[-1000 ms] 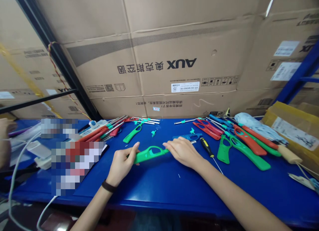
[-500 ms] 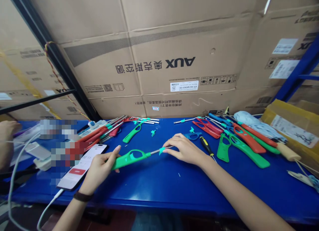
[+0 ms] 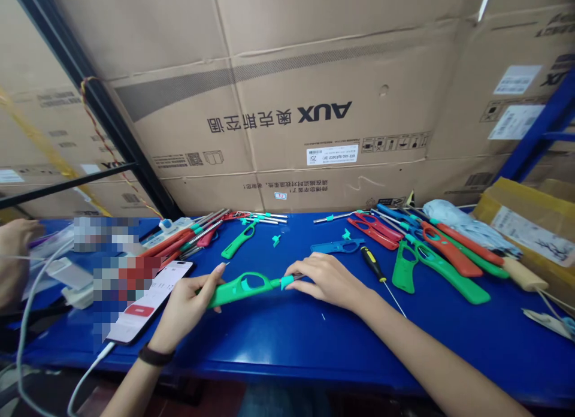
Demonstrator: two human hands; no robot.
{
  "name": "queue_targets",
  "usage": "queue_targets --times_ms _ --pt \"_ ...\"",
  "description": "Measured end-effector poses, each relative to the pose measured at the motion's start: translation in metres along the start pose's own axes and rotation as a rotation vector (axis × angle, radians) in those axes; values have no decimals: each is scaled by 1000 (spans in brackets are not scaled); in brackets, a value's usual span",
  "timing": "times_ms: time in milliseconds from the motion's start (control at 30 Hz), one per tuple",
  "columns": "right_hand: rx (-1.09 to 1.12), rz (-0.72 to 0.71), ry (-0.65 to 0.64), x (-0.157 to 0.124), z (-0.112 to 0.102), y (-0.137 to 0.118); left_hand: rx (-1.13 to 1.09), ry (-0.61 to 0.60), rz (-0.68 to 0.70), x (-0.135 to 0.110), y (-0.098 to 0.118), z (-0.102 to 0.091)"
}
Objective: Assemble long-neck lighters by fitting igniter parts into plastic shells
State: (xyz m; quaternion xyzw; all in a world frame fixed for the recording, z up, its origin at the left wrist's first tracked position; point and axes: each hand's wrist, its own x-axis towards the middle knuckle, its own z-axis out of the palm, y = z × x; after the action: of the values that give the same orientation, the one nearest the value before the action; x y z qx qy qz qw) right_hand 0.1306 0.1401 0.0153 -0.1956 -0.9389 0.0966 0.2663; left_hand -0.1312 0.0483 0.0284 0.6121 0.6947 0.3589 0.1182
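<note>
My left hand (image 3: 191,303) is closed around the handle end of a green long-nosed lighter (image 3: 238,290), which is held above the blue table. The lighter points right, its metal tube running into the fingers of my right hand (image 3: 323,279). Those fingers pinch a small turquoise plastic clip (image 3: 286,281) on the tube, close against the green body. The far part of the tube is hidden by my right fingers. Beyond my hands lie a green handle piece (image 3: 238,240), a loose turquoise clip (image 3: 276,241) and a blue handle piece (image 3: 335,247).
A yellow-and-black screwdriver (image 3: 372,264) lies right of my right hand, near several red and green lighters (image 3: 451,270). At left are a phone (image 3: 157,303) with a cable and more lighters (image 3: 179,240). Another person's hand (image 3: 18,249) shows at the far left. A cardboard wall (image 3: 278,75) stands behind.
My right hand has moved slightly left and down along the tube, bringing the turquoise clip from mid-tube up against the green body. My left hand still holds the lighter.
</note>
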Motion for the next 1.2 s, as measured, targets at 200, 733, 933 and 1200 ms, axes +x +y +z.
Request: queue_targets --times_ms 200,733,933,1200 --pt "-9 -25 -60 0 -3 -5 86 228 243 -11 3 5" --pt "277 98 -242 0 -4 -9 105 274 244 -8 28 9" --pt "371 130 -218 0 -2 -5 123 255 86 -7 32 14" --pt "337 129 -204 -1 5 -9 79 37 -181 7 32 9"
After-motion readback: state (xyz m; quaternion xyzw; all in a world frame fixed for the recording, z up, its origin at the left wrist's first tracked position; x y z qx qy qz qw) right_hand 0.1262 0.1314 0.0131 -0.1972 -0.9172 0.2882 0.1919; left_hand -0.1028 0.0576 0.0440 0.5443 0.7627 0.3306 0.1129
